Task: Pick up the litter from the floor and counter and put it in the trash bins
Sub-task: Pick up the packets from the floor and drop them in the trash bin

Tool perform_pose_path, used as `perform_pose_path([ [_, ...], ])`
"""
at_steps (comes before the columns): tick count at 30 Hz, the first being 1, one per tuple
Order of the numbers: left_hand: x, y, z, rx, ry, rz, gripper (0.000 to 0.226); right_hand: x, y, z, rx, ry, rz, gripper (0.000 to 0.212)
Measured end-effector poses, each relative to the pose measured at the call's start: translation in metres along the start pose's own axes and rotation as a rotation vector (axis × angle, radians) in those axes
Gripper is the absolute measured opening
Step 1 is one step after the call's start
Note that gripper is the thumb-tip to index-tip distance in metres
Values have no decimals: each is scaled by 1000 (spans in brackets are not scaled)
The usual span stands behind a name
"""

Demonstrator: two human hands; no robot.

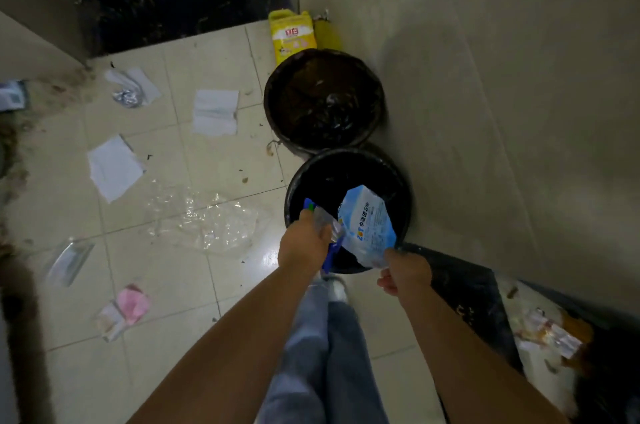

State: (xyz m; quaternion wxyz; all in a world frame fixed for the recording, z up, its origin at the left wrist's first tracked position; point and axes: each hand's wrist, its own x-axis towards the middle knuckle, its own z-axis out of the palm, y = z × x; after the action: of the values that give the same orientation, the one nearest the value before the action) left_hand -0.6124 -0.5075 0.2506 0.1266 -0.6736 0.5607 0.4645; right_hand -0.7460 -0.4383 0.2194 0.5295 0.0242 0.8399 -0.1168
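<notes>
Lying on the floor: white papers, clear plastic wrap. Left hand squeezing crinkly wrappers over the near black bin. Right hand pinching a blue-white packet above that bin.

A light-blue and white packet printed with blue characters, black bins, a yellow bag with red lettering, pink wrapper, white papers on cream tiled floor.

Blue-white packet over black bin
</notes>
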Motion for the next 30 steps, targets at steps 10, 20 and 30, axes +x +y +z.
perform_pose_path([
  [10,59,-29,16,153,-137,73,38,14,-25,33,-571,-37,-334,39],
  [20,-35,-196,-94,470,123,-105,49,-98,-54,145,-1095,52,-933,55],
  [30,-66,-473,-151,209,85,-451,50,-175,-2,355,-1412,31,-1052,54],
])
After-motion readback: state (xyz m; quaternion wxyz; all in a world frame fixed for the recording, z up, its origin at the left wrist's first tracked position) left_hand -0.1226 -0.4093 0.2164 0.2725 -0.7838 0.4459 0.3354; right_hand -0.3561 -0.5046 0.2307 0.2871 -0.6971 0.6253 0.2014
